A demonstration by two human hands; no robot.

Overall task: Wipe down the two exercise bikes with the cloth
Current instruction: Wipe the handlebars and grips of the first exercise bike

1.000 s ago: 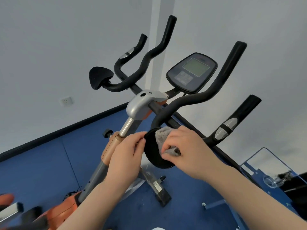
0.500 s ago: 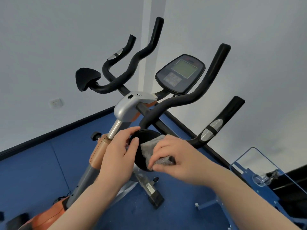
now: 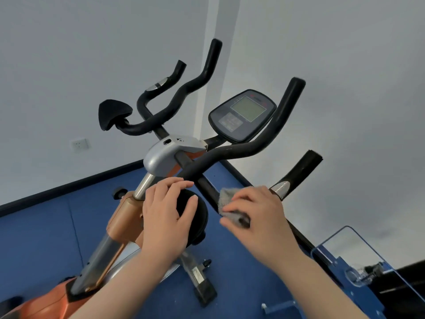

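the right hand [image 3: 255, 217] pinches a grey cloth [image 3: 226, 200], fingers curled round it, and holds it against the black bar [image 3: 208, 188] that runs down from the bike's [image 3: 165, 155] silver clamp. the left hand [image 3: 166, 211] lies on the round black pad [image 3: 197, 217] just beside it, fingers fairly straight, the thumb at the pad's edge; it steadies the pad and does not seem to grip it.

the cloth is bunched small, so the likeliest fault is patchy wiping: only a corner meets the bar, and the far side of the tube may be missed unless the cloth wraps round it. the pinch is light, and a hard stroke along the foam could drag the cloth out of the fingers. the pad looks as if it pivots on its mount, so it may swing under the left palm. the display [image 3: 242, 116] sits above, and a careless upward sweep could press its buttons. only one bike is in view, so the second seems not yet done.
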